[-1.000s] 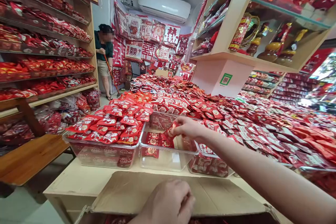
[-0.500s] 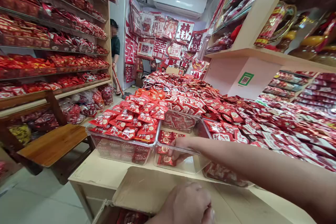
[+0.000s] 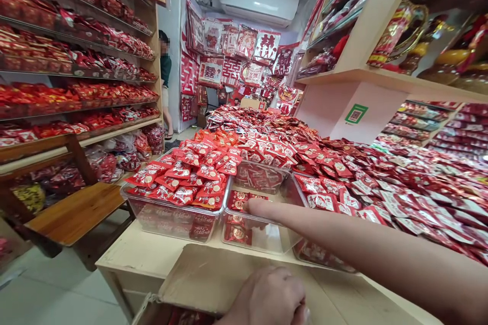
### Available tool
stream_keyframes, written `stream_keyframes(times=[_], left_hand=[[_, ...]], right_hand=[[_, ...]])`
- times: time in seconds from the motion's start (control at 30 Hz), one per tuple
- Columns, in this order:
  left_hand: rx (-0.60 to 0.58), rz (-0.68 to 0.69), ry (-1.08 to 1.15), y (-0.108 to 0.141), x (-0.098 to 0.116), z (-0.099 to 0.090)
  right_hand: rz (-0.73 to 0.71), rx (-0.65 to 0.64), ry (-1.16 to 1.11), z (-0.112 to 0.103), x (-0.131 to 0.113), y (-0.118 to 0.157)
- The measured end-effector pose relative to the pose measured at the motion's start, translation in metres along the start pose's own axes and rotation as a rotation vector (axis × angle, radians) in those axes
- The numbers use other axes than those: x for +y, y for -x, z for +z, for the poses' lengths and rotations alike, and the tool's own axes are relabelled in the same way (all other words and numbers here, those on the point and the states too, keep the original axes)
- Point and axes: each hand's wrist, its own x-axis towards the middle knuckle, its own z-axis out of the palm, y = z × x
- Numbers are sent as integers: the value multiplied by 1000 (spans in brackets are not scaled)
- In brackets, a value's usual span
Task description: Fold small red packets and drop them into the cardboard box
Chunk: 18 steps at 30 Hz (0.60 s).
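Note:
My right hand (image 3: pixel 263 209) reaches from the right into a clear plastic bin (image 3: pixel 280 231). One finger is stretched out at the red printed packets (image 3: pixel 237 199) along the bin's left side; the other fingers are mostly hidden. More red packets (image 3: pixel 238 234) show through the front wall. My left hand (image 3: pixel 276 294) is closed over the cardboard flap (image 3: pixel 206 274) of a box in front of me. Its palm side is hidden, so what it grips cannot be made out. Inside that box lie dark red packets (image 3: pixel 190 316).
A bin heaped with red packets (image 3: pixel 190 172) stands left of mine. Piles of packets (image 3: pixel 381 188) cover the table to the right. A wooden chair (image 3: pixel 76 210) is at the left, below stocked shelves (image 3: pixel 76 73). A person (image 3: pixel 165 76) stands behind the shelf end.
My right hand has risen slightly and moved off the front packet, which stays in the bin. My left hand keeps its place. The person has shifted behind the shelf.

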Motion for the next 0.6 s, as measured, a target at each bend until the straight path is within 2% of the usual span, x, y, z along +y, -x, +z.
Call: stream_keyframes(times=[0.17,0.23,0.3,0.37,0.4,0.47,0.5,0.53,0.57,0.6], left_hand=[[-11,-12,14,0,3,-2],[-7,-7,22,0,3,-2],[2,-1,30,0,0,0],[5,-2,36,0,-3,2],[6,-4,39,0,-4,2],[12,-10,46,1,-6,2],[20,-14,50,1,-7,2],[30,-21,55,1,-6,0],[41,-28,61,1,-6,-1],[49,-34,69,2,-5,-2]], right_hand=[[-378,9,315,1,3,3],[-417,-4,364,3,4,1],[-395,15,325,1,1,1],[-391,139,242,-8,-5,7],[-399,245,196,-16,-8,15],[-423,473,50,-32,-10,42],[-429,514,-53,-37,-8,62],[-428,499,-165,-39,-3,84],[-441,396,-257,-35,6,107],[-467,203,-279,-27,18,130]])
